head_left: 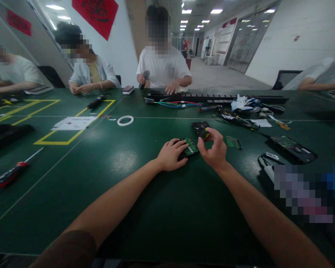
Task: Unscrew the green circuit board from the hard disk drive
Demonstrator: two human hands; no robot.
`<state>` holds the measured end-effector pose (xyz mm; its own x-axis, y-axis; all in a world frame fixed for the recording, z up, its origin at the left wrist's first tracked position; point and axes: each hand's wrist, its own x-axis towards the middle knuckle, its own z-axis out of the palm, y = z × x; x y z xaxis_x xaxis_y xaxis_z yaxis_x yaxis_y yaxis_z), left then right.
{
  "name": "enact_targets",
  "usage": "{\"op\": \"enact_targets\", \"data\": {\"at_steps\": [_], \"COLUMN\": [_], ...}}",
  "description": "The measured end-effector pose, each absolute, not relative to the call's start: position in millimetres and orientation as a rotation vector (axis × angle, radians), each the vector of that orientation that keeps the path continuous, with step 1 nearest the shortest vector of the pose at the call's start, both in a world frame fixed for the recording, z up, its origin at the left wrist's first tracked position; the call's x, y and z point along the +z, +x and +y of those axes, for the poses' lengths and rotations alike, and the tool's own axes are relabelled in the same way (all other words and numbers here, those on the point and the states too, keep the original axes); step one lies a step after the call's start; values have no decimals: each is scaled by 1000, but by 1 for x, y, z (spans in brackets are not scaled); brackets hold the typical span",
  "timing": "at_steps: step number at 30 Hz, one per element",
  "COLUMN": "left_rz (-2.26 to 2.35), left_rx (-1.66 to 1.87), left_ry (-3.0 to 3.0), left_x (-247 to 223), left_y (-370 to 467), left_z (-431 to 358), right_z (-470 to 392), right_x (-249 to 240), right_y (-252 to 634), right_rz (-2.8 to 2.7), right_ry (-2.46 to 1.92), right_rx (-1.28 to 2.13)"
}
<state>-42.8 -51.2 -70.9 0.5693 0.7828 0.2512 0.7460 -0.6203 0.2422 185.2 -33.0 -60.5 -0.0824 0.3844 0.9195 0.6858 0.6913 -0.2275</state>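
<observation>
A hard drive (192, 146) with its green circuit board facing up lies on the table in front of me. My left hand (172, 154) holds it down from the left, fingers over its far side and thumb along the near edge. In my right hand (214, 149) is a short screwdriver (203, 133) with a black and yellow handle, pinched between thumb and fingers just right of the drive. The screwdriver's tip is hidden. Another hard drive (198, 126) sits right behind that handle. To the right lies a loose green circuit board (233, 142).
A larger black drive (293, 149) lies at right, below tangled cables (237, 119) and gloves (244, 103). At left are a red-black screwdriver (9, 175) and a tape roll (125, 121). Across the table, a person (163, 67) stands behind long black rails (212, 97); others sit around.
</observation>
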Motion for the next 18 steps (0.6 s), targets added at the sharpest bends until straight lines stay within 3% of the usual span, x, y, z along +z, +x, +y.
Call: {"op": "enact_targets", "data": {"at_steps": [18], "left_rz": [1321], "left_rx": [502], "left_ry": [2673], "left_x": [-69], "left_y": [-43], "left_z": [-52], "right_z": [-33], "right_x": [-59], "right_y": [186], "right_rz": [-1720], "right_ry": [-861], "right_rx": [-354]}}
